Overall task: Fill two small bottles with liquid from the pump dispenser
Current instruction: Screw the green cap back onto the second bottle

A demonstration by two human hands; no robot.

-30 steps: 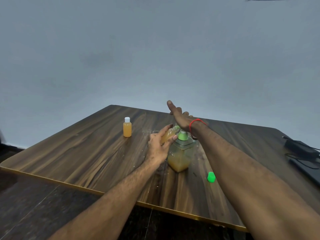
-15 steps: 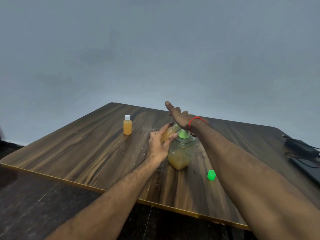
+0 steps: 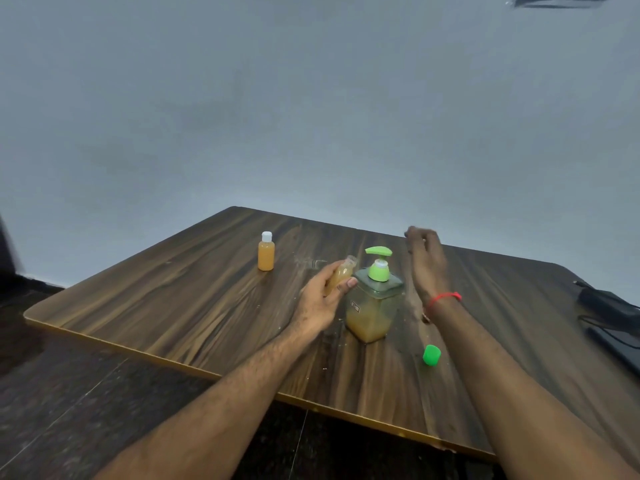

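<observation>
On the tabletop (image 3: 166, 299) the pump dispenser (image 3: 375, 299) is half full of amber liquid, the left hand (image 3: 320, 299) grips a tilted uncapped small bottle (image 3: 341, 273) holding the same beside it, a capped full bottle (image 3: 266, 251) stands well apart, and the blurred right hand (image 3: 427, 263) has loose, empty fingers.

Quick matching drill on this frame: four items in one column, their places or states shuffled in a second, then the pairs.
1. capped bottle
2. open bottle
3. green cap
4. right hand

A. lying on the table near the right forearm
B. raised beside the dispenser, holding nothing
C. held tilted in the left hand
D. standing alone, far left

Pairs: 1-D, 2-C, 3-A, 4-B
</observation>
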